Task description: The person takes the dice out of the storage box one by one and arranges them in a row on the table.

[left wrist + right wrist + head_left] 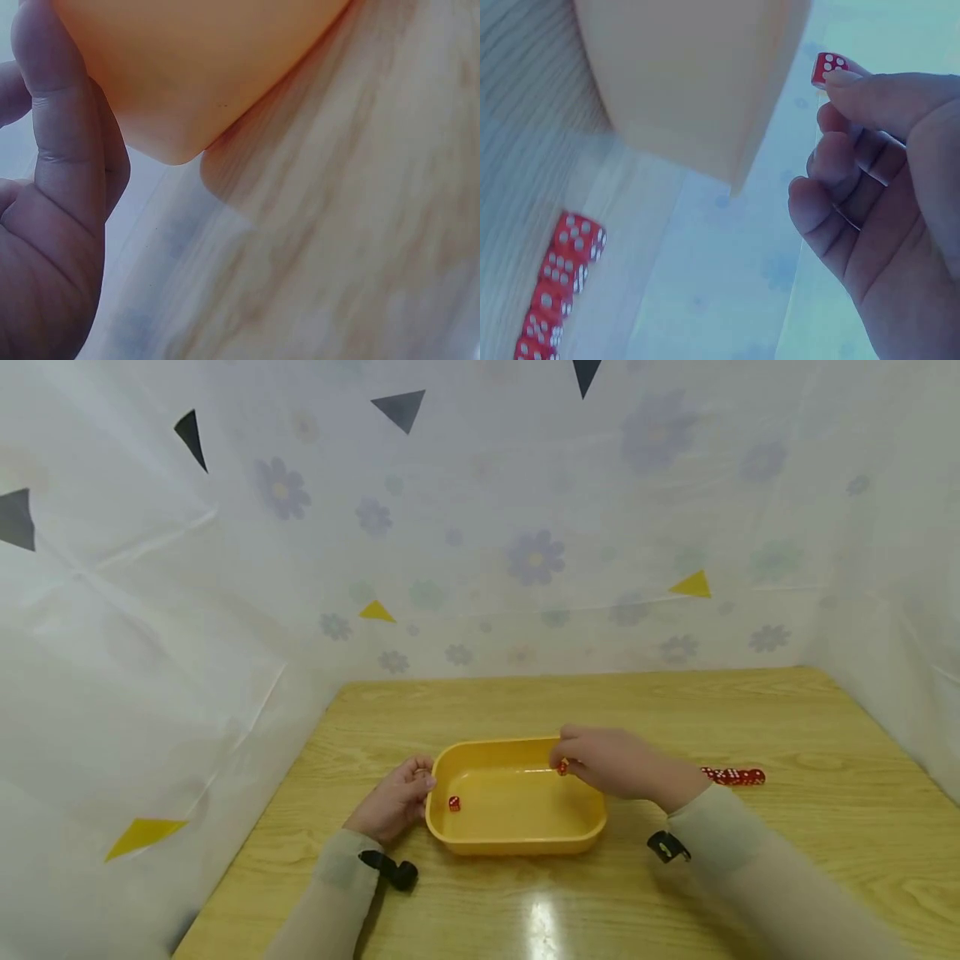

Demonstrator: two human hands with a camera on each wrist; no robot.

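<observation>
One red die [562,767] sits pinched in the right hand [611,764] grip over the yellow tray [517,843]; a loose pinch could drop it astray while the left hand [397,797] grip clasps the rim.

A pale wooden table [750,710] stands enclosed by white flower-printed sheeting [525,527] bearing coloured triangles.

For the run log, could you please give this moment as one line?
right hand: pinches die over tray | left hand: holds tray
</observation>
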